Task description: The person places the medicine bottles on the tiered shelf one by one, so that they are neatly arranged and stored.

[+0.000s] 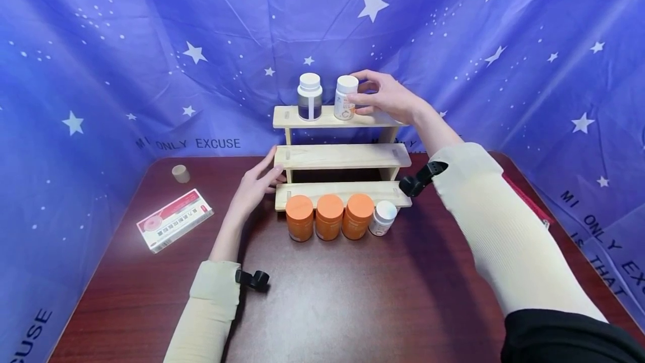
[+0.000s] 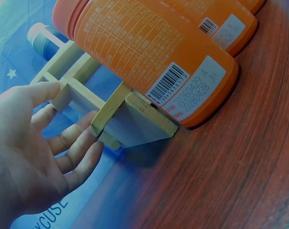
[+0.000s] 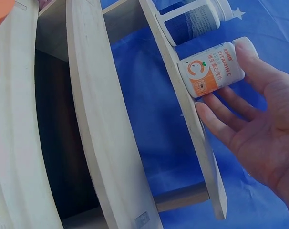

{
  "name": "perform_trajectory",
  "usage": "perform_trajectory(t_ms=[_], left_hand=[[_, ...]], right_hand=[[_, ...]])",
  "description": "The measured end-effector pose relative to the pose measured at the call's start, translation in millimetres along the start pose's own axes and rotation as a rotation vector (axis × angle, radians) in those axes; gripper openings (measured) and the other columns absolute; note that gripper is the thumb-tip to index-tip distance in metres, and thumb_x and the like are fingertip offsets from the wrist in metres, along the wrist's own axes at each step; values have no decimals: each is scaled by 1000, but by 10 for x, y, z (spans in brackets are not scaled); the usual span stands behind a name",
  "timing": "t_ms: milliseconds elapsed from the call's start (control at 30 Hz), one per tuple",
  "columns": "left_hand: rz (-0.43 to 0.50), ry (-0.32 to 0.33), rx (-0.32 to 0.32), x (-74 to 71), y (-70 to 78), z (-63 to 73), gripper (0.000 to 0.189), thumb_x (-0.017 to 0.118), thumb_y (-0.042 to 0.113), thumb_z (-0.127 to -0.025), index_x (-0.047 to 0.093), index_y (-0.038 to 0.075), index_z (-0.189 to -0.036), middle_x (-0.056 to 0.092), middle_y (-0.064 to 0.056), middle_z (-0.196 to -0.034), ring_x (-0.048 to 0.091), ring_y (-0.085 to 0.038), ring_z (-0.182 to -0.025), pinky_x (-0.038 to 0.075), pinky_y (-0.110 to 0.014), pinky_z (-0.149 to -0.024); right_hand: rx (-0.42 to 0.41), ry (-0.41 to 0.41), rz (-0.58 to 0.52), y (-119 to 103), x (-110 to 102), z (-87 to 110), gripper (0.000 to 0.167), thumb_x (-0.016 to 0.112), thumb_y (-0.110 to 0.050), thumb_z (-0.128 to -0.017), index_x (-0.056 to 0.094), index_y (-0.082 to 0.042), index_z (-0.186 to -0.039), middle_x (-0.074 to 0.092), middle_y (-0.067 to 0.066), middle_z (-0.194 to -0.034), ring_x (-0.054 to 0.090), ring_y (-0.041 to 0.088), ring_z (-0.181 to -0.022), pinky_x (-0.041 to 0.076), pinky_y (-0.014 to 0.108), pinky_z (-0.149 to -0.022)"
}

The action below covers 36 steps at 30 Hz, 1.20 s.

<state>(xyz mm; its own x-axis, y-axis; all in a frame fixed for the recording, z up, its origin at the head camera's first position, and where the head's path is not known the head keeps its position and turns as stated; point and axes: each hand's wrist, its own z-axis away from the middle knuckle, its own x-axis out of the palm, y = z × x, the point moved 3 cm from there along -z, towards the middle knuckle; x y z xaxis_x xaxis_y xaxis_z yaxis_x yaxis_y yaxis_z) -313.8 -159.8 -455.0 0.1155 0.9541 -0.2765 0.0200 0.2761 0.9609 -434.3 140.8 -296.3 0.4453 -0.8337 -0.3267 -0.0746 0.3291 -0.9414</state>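
Observation:
On the top tier of a three-tier wooden shelf (image 1: 342, 156) stands a white vitamin C bottle (image 3: 213, 69) with an orange label. My right hand (image 1: 388, 97) holds it from the right, thumb in front at the cap and fingers behind. Left of it on the same tier is a white-capped bottle with a dark label (image 1: 309, 99). My left hand (image 1: 254, 186) rests its fingertips at the shelf's left end, fingers loosely bent. In front of the lowest tier stand several orange bottles (image 1: 329, 220) in a row, with a small white bottle (image 1: 383, 218) at their right end.
A red and white medicine box (image 1: 175, 220) lies on the dark wooden table (image 1: 322, 307) at the left, with a small beige cylinder (image 1: 181, 173) behind it. A red item (image 1: 529, 198) shows partly behind the right sleeve. Blue star-patterned cloth (image 1: 227, 43) hangs right behind the shelf.

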Motion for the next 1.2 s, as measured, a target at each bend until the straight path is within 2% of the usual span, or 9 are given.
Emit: perform_trajectory(t_ms=[200,467,667,800,900,1200], left_hand=[[-2,12,5,-15,-16,-2,62,56,48,-104,29,43,-160,73,-29,-115,70,-36,-106,58,-53,-98],[12,7,-11,-32,-7,12,62,55,44,-106,26,41,-161,72,-30,-118,69,-36,-106,57,-56,-100],[3,11,1,-32,-12,7,63,55,43,-106,27,39,-161,72,-30,-116,70,-33,-104,58,-55,-98],[-13,15,4,-23,-20,4,63,55,48,-105,29,40,-161,74,-28,-114,71,-32,-103,59,-52,-96],[-19,21,10,-26,-26,2,62,55,49,-104,30,40,-161,74,-28,-113,71,-32,-103,60,-52,-96],[6,5,22,-3,-38,-23,64,56,45,-105,28,38,-162,73,-30,-115,70,-36,-104,59,-54,-97]], right_hand=[[-18,33,-14,57,-11,56,59,68,-18,-99,42,-14,-152,51,8,-133,58,26,-125,56,42,-107],[-84,104,-35,172,-6,288,63,69,-26,-99,42,-17,-156,48,17,-150,57,35,-134,56,41,-106],[-179,158,-106,281,14,457,60,69,-21,-99,45,-10,-153,52,18,-143,58,35,-130,60,37,-100],[-210,180,-130,335,23,561,55,70,-19,-98,50,-13,-149,57,12,-138,59,36,-129,60,36,-97],[-229,191,-142,370,27,628,52,70,-20,-98,52,-15,-148,56,16,-139,62,36,-126,61,36,-96],[-310,228,-238,500,40,933,49,68,-13,-99,53,-9,-146,63,14,-127,69,26,-118,62,36,-92]])
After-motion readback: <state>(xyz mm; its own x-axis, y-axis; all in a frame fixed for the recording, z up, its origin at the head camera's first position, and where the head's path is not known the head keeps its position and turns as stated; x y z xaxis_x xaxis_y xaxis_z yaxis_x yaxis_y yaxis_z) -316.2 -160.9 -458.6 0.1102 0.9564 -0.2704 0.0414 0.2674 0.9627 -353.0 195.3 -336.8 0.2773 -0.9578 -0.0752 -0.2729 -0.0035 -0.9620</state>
